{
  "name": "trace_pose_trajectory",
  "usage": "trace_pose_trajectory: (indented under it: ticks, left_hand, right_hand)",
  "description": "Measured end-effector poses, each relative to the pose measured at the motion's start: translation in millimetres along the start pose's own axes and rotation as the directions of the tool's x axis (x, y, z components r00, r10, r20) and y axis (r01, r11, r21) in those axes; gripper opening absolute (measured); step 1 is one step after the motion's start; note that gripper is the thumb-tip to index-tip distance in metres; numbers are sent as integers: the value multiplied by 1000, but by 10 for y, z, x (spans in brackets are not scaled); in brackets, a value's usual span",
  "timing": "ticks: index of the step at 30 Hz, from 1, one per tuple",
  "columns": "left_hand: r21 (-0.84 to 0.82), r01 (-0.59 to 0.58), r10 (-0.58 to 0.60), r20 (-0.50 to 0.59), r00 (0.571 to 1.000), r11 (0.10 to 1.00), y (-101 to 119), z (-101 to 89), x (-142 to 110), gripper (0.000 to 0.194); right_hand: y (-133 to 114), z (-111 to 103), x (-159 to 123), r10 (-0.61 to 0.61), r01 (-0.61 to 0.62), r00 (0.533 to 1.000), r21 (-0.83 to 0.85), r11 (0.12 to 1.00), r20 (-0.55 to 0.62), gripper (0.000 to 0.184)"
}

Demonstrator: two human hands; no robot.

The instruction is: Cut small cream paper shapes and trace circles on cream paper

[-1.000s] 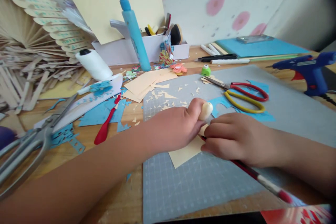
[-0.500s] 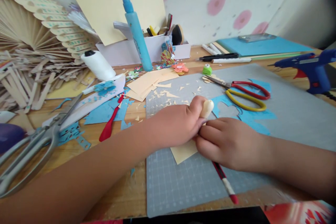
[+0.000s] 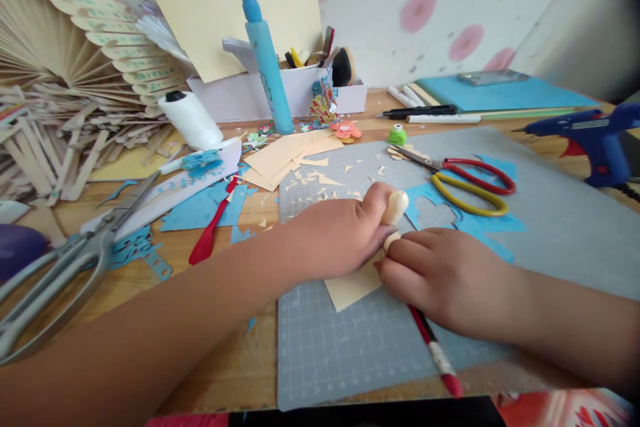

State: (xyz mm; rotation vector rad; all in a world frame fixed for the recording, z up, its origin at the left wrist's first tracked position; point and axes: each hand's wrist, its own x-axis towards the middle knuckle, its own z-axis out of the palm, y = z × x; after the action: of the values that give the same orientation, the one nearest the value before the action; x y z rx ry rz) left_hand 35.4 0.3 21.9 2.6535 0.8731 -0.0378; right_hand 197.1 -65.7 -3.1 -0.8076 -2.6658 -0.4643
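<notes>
My left hand point(image 3: 361, 235) is closed around a tool with a pale, rounded knob handle point(image 3: 397, 207); the knob sticks out above the fist and its working end is hidden. Just beside it, my right hand point(image 3: 445, 273) is closed, fingertips curled down close to the left fist; what they pinch is hidden. Beneath both hands lies a cream piece of paper point(image 3: 351, 290) on the grey cutting mat point(image 3: 320, 353). A red and black pencil point(image 3: 425, 328) with a red end comes out from under my right hand; whether that hand grips it I cannot tell.
Yellow-and-red-handled scissors point(image 3: 467, 203) lie on cut blue paper point(image 3: 500, 230) at right, with a blue glue gun point(image 3: 595, 137) beyond. Large metal scissors point(image 3: 100, 247), a red tool point(image 3: 210, 233) and paper scraps point(image 3: 310, 181) lie left. A blue spray bottle point(image 3: 270, 73) stands behind.
My right hand has shifted slightly right and away from the left fist, showing a pale bit between them. My left hand stays almost still on the handle. The view has moved slightly.
</notes>
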Motion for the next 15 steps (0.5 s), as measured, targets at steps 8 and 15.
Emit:
trace_pose_trajectory:
  ticks: [8, 15]
  left_hand:
    - [-13, -11, 10, -2, 1000, 1000, 7, 5, -14, 25]
    - [-32, 0, 1, 22, 1000, 999, 6, -3, -16, 23]
  right_hand:
    - [173, 4, -99, 35, -43, 999, 212, 976, 42, 39]
    - [265, -49, -96, 9, -45, 993, 294, 955, 121, 34]
